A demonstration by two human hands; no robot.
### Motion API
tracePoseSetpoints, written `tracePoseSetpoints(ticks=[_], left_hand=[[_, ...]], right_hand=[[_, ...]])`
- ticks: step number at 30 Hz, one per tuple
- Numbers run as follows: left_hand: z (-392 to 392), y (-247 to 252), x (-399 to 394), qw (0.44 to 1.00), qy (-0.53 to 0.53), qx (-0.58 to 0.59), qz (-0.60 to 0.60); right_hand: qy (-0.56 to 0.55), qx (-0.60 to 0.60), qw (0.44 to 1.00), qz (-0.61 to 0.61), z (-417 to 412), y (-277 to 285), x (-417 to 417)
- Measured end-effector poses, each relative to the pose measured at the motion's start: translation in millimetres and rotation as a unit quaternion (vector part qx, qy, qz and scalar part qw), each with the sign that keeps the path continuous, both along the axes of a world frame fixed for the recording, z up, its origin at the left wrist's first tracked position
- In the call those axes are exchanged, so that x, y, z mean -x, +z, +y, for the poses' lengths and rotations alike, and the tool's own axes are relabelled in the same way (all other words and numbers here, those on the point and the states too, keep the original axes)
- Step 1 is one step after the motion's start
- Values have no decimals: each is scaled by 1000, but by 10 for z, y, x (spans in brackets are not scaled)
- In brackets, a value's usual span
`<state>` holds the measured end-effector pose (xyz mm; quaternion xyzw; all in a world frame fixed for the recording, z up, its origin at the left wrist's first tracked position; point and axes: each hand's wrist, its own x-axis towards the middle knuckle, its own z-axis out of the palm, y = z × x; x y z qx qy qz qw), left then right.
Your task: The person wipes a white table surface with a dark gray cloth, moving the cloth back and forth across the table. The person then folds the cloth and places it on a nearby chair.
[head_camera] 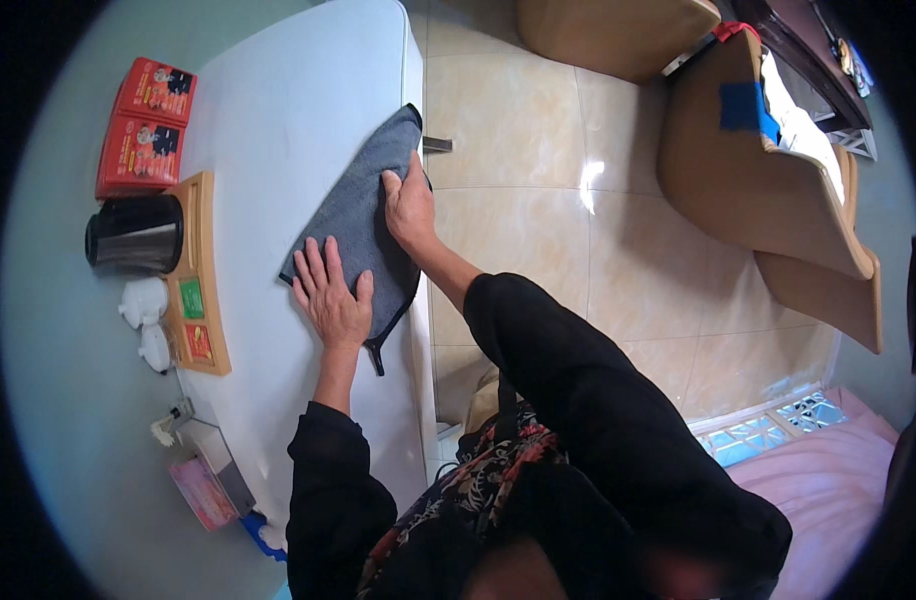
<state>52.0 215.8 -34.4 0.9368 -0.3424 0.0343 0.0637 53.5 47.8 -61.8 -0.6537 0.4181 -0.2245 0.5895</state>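
A dark grey cloth [360,202] with black edging lies folded on a white tabletop [278,135], close to the table's edge. My left hand [334,304] rests flat on it with the fingers spread. At the edge, my right hand [410,206] grips the cloth's side, thumb on top and the other fingers partly hidden. A black hanging loop [377,358] sticks out from the cloth's near corner.
Along the wall stand red printed packs [144,150], a wooden tray [219,315], a dark container [139,234], white lidded jars [144,301] and a pink-fronted box [202,491]. Brown chairs [735,180] stand across the tiled floor [510,255]; pink fabric [810,480] hangs lower right.
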Motion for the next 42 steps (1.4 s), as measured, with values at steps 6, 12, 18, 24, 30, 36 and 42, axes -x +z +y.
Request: tracePoseSetpoints(ticks=[6, 12, 18, 24, 30, 36, 42], left_hand=[[-326, 3, -253, 1000, -12, 0, 1], [-661, 8, -524, 1000, -12, 2, 3], [-1027, 64, -775, 1000, 4, -1, 18], [-1294, 77, -949, 998, 40, -24, 29], [-1548, 117, -1098, 997, 59, -31, 48], [-1695, 126, -1202, 996, 72, -25, 51], [-1932, 134, -1405, 996, 65, -7, 61]], right_hand=[[-6, 0, 999, -40, -324, -86, -261], [-11, -8, 1000, -3, -627, -64, -517], [-15, -23, 999, -17, -977, -59, -782], [11, -48, 999, -1, -1184, -6, -994], [-2, -53, 999, -8, -1389, -24, -1199], [1, -67, 997, -22, -1537, -11, -1320], [-23, 10, 999, -47, -1778, -99, -1516]])
